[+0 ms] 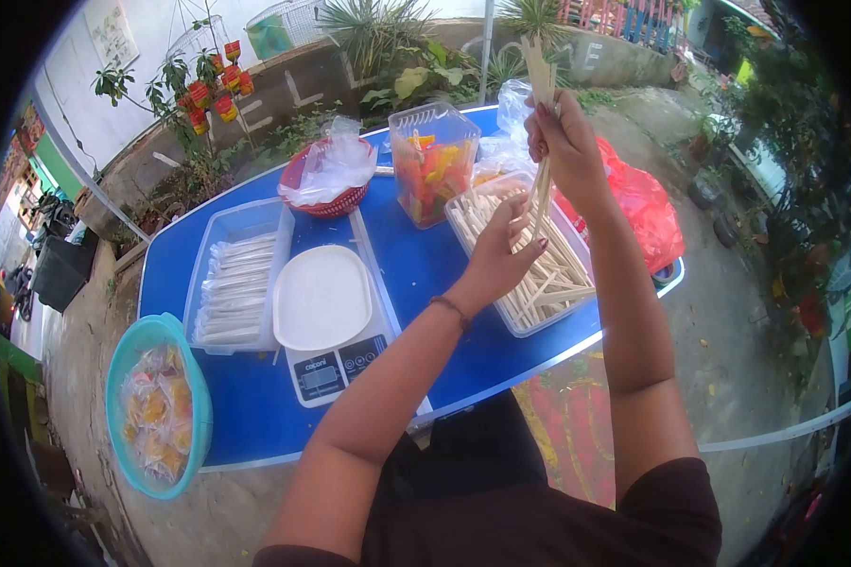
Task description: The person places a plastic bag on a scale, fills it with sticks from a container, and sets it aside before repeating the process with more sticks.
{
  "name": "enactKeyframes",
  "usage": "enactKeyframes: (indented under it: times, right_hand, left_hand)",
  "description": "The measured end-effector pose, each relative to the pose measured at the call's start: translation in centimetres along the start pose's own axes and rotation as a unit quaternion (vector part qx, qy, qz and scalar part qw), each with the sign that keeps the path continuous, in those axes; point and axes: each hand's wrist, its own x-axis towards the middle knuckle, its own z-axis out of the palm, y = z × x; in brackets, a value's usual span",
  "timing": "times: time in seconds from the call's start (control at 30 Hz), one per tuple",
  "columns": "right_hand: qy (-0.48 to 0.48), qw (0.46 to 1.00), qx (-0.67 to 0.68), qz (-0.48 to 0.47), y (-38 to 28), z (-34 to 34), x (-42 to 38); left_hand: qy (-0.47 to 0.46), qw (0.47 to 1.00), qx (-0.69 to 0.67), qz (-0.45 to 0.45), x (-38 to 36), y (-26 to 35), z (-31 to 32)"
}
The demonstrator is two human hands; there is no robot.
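My right hand (569, 142) is raised over the right side of the table, closed around a bundle of long pale sticks (540, 71) held upright. Lower down, my left hand (497, 250) has its thumb and fingers at the bottom end of that same bundle. Both hands are above a clear plastic tub (525, 333) filled with loose pale sticks (548, 283). To the left of my left forearm sits a white kitchen scale (355, 364) with a white tray (321, 298) on top.
A clear tub (191, 326) of wrapped sticks lies left of the scale. A turquoise basket (115, 402) holds bagged snacks. Behind stand a red basket (336, 206) with plastic bags and a clear container (407, 128) of orange and yellow pieces. A red bag (648, 222) is at right.
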Motion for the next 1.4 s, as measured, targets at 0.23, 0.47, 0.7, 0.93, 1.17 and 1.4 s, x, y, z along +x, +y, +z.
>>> enactKeyframes:
  times: [0.23, 0.47, 0.7, 0.93, 1.17, 1.4]
  right_hand:
    - [0.026, 0.997, 0.007, -0.077, -0.4, 1.5, -0.5]
    - [0.065, 0.996, 0.039, -0.053, 4.5, 0.7, -4.2]
    - [0.086, 0.995, 0.053, -0.016, 5.8, 0.3, -5.5]
    - [0.106, 0.987, 0.091, 0.084, 5.0, 0.4, -6.7]
    - [0.071, 0.979, 0.005, 0.193, 5.7, 0.4, -7.2]
    - [0.149, 0.985, 0.009, 0.083, 4.8, 0.7, -5.7]
  left_hand:
    - [0.009, 0.998, 0.001, 0.059, 0.4, -0.8, -0.2]
    - [0.092, 0.991, -0.034, 0.086, -0.7, -0.3, -0.9]
    - [-0.007, 0.985, 0.174, 0.017, -1.5, 1.6, 1.3]
    - [0.001, 0.971, 0.237, -0.030, -1.3, 1.5, 1.1]
    - [0.062, 0.960, 0.266, 0.056, -1.3, 0.0, 1.2]
    - [0.087, 0.974, 0.210, 0.012, -1.7, 2.2, 1.5]
